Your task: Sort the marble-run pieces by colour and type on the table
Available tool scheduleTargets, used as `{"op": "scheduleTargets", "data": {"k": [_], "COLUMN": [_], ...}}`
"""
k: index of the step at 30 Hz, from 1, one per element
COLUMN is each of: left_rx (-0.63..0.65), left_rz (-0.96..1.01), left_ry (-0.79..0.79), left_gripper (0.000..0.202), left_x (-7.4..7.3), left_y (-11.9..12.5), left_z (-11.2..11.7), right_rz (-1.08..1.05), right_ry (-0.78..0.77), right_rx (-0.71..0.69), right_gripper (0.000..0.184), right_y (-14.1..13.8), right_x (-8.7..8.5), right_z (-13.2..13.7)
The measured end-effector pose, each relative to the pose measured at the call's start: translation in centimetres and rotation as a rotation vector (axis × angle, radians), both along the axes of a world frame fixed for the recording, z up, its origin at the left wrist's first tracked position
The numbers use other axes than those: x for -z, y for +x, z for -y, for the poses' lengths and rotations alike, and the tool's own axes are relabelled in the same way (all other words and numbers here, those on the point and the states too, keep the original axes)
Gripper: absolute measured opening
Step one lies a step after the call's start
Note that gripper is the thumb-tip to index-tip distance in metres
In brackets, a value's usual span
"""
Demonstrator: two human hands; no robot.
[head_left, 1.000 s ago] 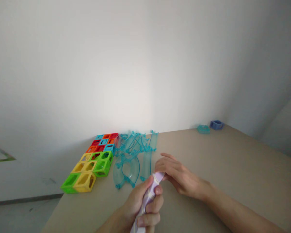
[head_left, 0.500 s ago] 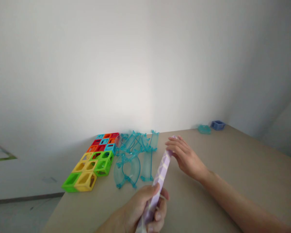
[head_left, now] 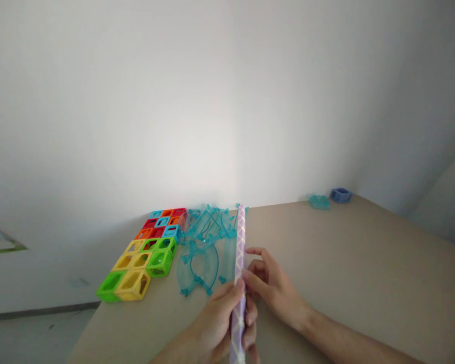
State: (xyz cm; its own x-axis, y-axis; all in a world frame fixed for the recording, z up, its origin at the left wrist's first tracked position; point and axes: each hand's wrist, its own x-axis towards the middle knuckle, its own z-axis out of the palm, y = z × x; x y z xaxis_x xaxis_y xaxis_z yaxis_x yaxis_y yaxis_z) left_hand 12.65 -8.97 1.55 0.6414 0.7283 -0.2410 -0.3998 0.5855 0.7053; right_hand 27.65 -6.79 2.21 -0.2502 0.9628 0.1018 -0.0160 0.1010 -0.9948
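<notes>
A long, narrow lilac strip (head_left: 240, 242) with white criss-cross lines stands nearly straight away from me in the middle of the view. My left hand (head_left: 227, 316) is closed around its near part, thumb on top and fingers curled at the right side. Beside the strip's right edge is my right hand (head_left: 269, 283), its fingers bent but apart, thumb and index finger at or very near the edge. Whether they touch it I cannot tell for sure. Behind the strip, clear teal track pieces (head_left: 199, 263) lie in a loose group, partly hidden by it.
Coloured hollow cubes (head_left: 161, 258) in red, orange, blue, yellow and green stand in rows on the left of the table (head_left: 349, 268). A teal piece (head_left: 319, 202) and a dark blue cube (head_left: 340, 195) sit at the back right. The wall (head_left: 227, 126) rises behind.
The lilac strip has swung from leaning right to nearly straight ahead. My right hand has left its far end and come nearer, down to the middle of its right edge.
</notes>
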Motion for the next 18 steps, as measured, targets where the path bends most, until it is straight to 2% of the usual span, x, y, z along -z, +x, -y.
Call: {"op": "scheduleTargets", "data": {"k": [5,8,11,14,18], "left_rx": [0.053,0.071,0.092,0.163,0.234], "left_rz": [-0.011,-0.039,-0.087,-0.121,-0.162], "left_ry": [0.048,0.080,0.119,0.172,0.170], "left_gripper": [0.038,0.042,0.046,0.049,0.059], "left_x": [0.8,1.5,1.4,0.7,0.2], "left_y": [0.5,0.6,0.5,0.2,-0.3], "left_z": [0.7,0.9,0.7,0.6,0.7], "right_rz": [-0.120,-0.063,-0.004,0.099,0.338], "right_ry": [-0.116,-0.065,0.009,0.062,0.077], "right_rx": [0.051,0.025,0.036,0.155,0.335], "right_gripper": [0.046,0.050,0.048,0.046,0.052], "right_y": [0.3,0.3,0.1,0.5,3.1], "right_x": [0.1,0.2,0.5,0.8,1.4], "right_z": [-0.9,-0.6,-0.2,-0.9,-3.8]}}
